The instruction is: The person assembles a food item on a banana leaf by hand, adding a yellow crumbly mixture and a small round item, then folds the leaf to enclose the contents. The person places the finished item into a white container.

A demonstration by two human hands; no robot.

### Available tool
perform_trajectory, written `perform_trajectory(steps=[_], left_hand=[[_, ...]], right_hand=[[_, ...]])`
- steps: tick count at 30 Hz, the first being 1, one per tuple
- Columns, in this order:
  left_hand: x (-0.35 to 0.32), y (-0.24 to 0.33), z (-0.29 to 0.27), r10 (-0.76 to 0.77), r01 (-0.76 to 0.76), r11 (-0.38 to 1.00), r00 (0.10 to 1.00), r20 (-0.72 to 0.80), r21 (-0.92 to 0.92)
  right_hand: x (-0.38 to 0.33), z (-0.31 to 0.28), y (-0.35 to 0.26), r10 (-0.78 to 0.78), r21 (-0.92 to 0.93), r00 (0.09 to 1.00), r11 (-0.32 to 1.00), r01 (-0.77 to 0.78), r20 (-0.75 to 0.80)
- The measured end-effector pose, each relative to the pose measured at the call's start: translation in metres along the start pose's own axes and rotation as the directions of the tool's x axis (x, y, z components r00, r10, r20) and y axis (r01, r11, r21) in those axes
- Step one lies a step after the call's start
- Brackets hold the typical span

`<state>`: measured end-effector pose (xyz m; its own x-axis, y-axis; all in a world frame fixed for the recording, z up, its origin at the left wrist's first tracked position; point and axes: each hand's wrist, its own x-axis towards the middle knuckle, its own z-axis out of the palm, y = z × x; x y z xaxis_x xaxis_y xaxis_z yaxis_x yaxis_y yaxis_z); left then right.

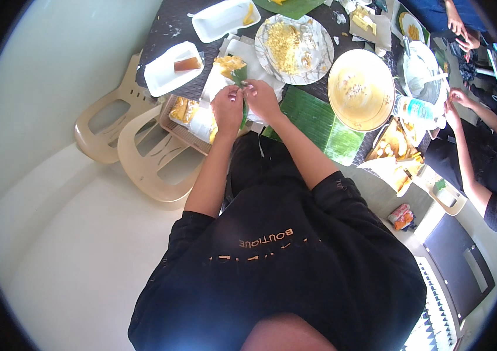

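Two hands meet just past the person's black shirt, at the near edge of the dark table [166,35]: the left hand [226,109] and the right hand [262,100] are close together, fingertips pinched on a narrow strip of green leaf [243,111] that hangs down between them. Right under the left hand, a tray [175,126] holds clear bags of yellow food [185,110] at the table's edge. Two beige plastic chairs [143,158] stand to the left on the pale floor. To the right of the hands lies a large banana leaf sheet [318,123], flat on the table. Near the person's right side, low in the view, a small orange and red packet [401,217] rests on a light surface. Just beyond the hands, white paper [242,55] carries a yellow lump with a leaf scrap. A white foam tray [169,69] with a brown block sits to the left. Farther out stand a round patterned plate [318,55] of yellow shreds and a wide yellow bowl [360,89], with a clear plastic bottle [417,109] beside it. Another person's hands [453,105] work at the far right.
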<state>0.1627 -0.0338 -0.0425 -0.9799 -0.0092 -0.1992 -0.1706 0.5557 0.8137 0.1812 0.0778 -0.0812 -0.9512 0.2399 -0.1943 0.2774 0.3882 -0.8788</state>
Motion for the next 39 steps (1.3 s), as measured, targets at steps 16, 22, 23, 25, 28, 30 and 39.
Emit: perform_trajectory(steps=[16, 22, 23, 25, 28, 30, 39], left_hand=[[-0.013, 0.005, 0.010, 0.209, -0.240, 0.916, 0.969, 0.128, 0.321], [-0.023, 0.004, 0.007, 0.294, -0.329, 0.864, 0.944, 0.148, 0.382], [-0.024, 0.004, 0.006, 0.300, -0.342, 0.859, 0.939, 0.167, 0.380], [-0.023, 0.001, 0.004, 0.299, -0.343, 0.882, 0.937, 0.181, 0.322], [-0.016, -0.012, 0.001, 0.311, -0.347, 0.910, 0.934, 0.179, 0.228], [-0.007, -0.012, -0.004, 0.367, -0.409, 0.873, 0.909, 0.196, 0.266], [0.008, -0.009, -0.023, 0.437, -0.520, 0.779, 0.851, 0.292, 0.349]], right_hand=[[0.003, 0.007, 0.022, 0.108, 0.184, 0.993, 0.976, -0.113, 0.039], [0.002, 0.003, 0.011, 0.141, 0.217, 0.990, 0.966, -0.137, -0.004], [0.001, 0.002, 0.009, 0.144, 0.223, 0.989, 0.965, -0.136, -0.020], [0.002, 0.000, 0.006, 0.122, 0.169, 0.991, 0.979, -0.111, -0.056], [0.004, 0.002, 0.007, 0.121, 0.121, 0.991, 0.986, -0.113, -0.064], [0.004, 0.005, 0.011, 0.112, 0.087, 0.990, 0.991, -0.105, -0.083], [-0.001, 0.008, 0.007, 0.087, 0.084, 0.985, 0.994, -0.075, -0.148]])
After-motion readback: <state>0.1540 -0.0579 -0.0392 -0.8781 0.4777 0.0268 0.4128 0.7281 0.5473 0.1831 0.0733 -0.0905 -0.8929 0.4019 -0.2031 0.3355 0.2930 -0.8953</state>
